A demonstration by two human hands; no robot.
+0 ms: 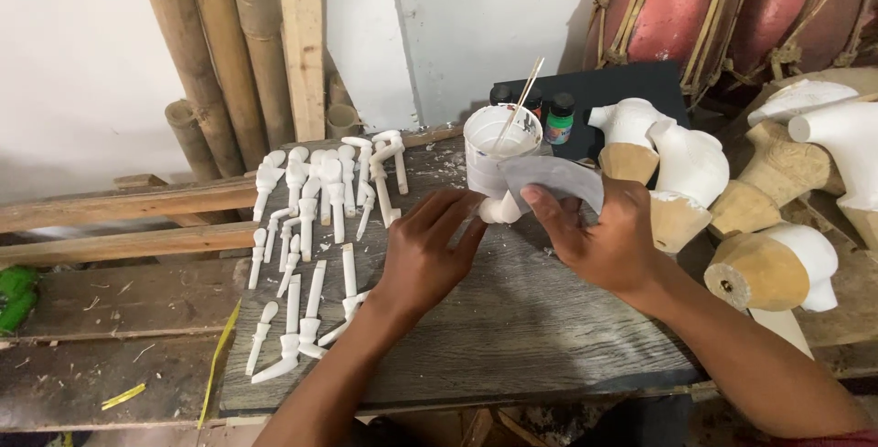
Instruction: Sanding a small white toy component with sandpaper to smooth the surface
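My left hand [426,250] grips a small white-painted wooden piece [499,210] at its near end, over the grey wooden board [512,319]. My right hand [604,237] holds a curved sheet of grey sandpaper [553,176] pressed against the far side of that piece. Just behind both hands stands a white cup of white paint [494,150] with a thin stick [519,100] leaning in it.
Several white-painted small wooden parts [315,228] lie in rows on the left of the board. White-and-bare wooden carved bodies [686,173] are piled at the right. Small paint bottles [558,118] stand behind the cup. Bamboo poles [219,54] lean on the wall; planks [128,228] run left.
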